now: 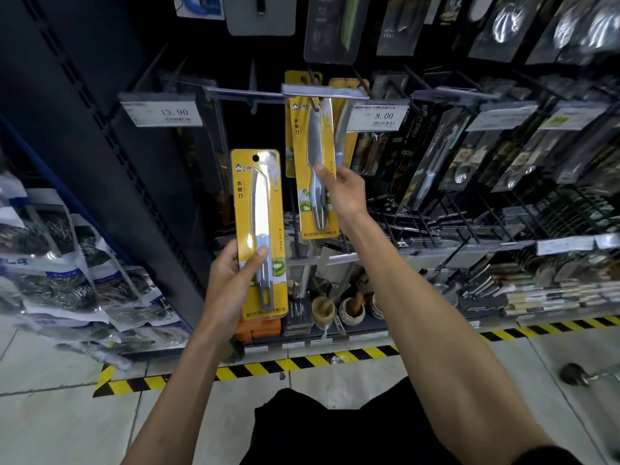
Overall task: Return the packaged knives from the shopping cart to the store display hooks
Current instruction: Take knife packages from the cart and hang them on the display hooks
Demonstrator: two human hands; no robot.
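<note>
Knife pack of yellow card and clear plastic [260, 203], upright, clamped at its lower end by left grip [231, 273], thumb in front. Second yellow knife pack [313, 142] of same kind pinched at right edge by right grip [339, 189], top hole at tip of metal display hook [315, 105]. Behind it, more yellow packs [289, 135] hanging. Just beside, white price tag "8.00" [377, 117].
</note>
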